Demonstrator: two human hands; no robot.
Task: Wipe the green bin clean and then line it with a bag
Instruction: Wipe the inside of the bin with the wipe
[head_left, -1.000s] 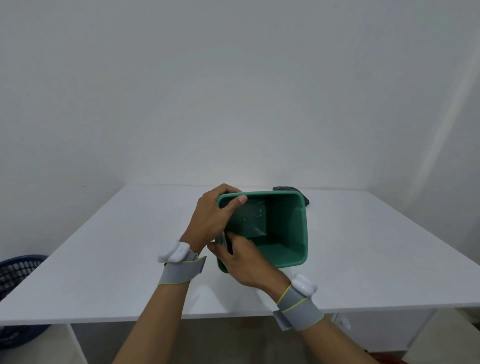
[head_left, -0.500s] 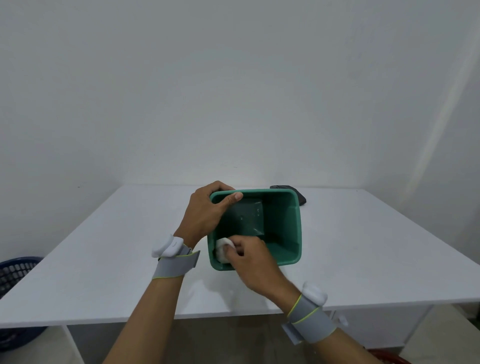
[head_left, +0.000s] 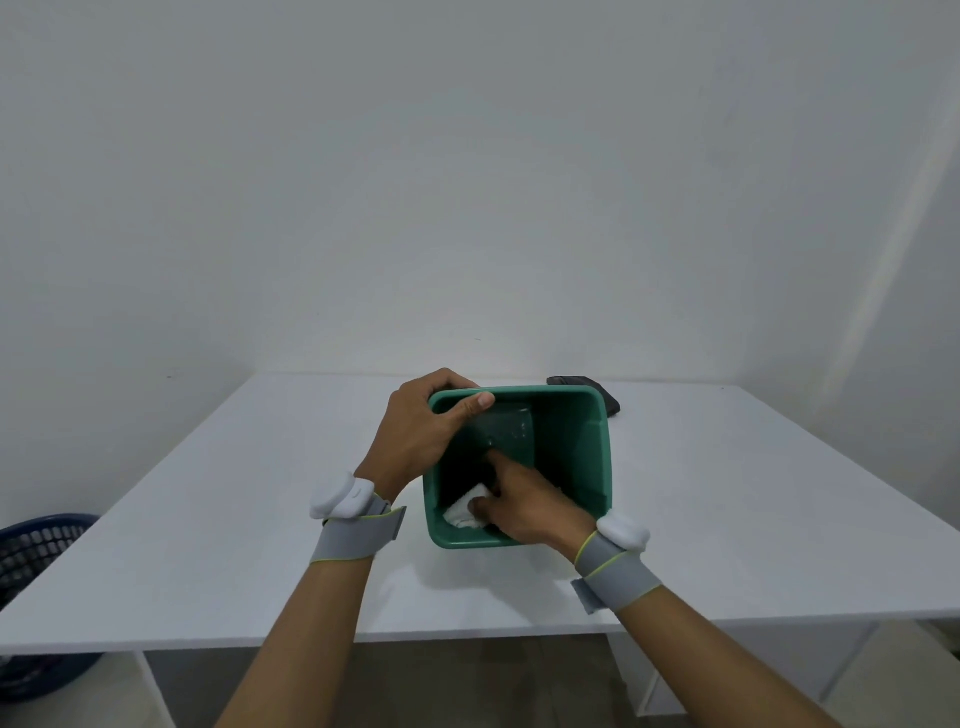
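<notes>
Green bin stands on the white worktop, near its middle, mouth tilted toward the camera. Left hand grips the far-left corner of the rim, thumb lying over the edge on the inside, fingers wrapped outside. Right hand is inside the bin, thumb and fingers pinching a white cloth against the near-left inner wall; index finger points deeper in.

Step in hand, as judged: wiping the interior. No liner fitted yet.

Risks:
- Bin is light and held at one corner only; a hard push of the cloth could slide or tip it off its base.
- Lower left interior is in deep shadow, so I cannot tell if dirt remains there; a patch may be missed.
- Cloth is bunched small, could slip from the pinch and drop to the bottom.

Dark folded item behind the bin, possibly the bag. Blue basket sits at the left below the worktop.
</notes>
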